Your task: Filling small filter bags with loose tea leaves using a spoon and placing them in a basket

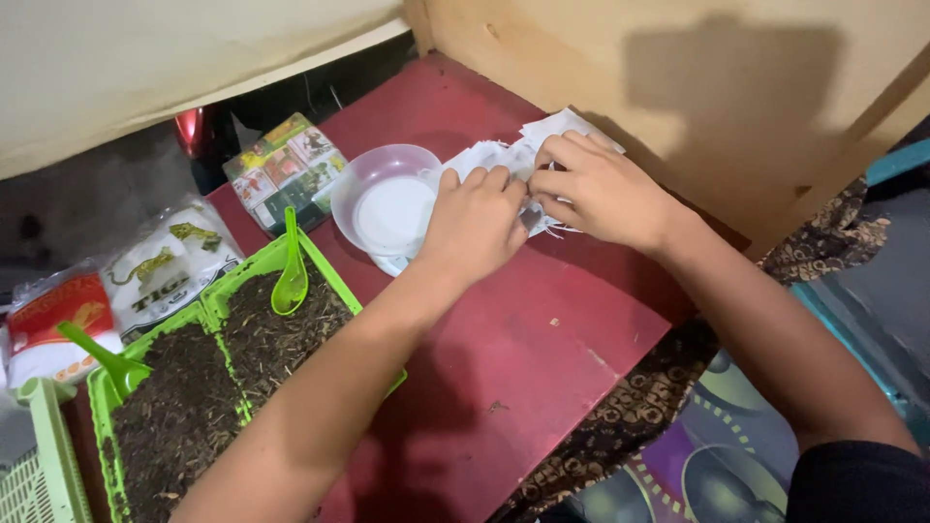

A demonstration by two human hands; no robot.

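Both my hands are at the far side of a dark red table, working a small pile of white paper pouches. My left hand pinches one pouch from the left, fingers curled. My right hand grips the same pile from the right, fingers closed on the paper. A clear plastic bowl with a white lid inside sits just left of my left hand. Most of the pouch between the hands is hidden by my fingers.
Two green trays full of dark dried leaves sit at the left, each with a green plastic spoon. Behind them lie printed packets and a colourful box. A wooden wall rises beyond the table; patterned cloth hangs at its near edge.
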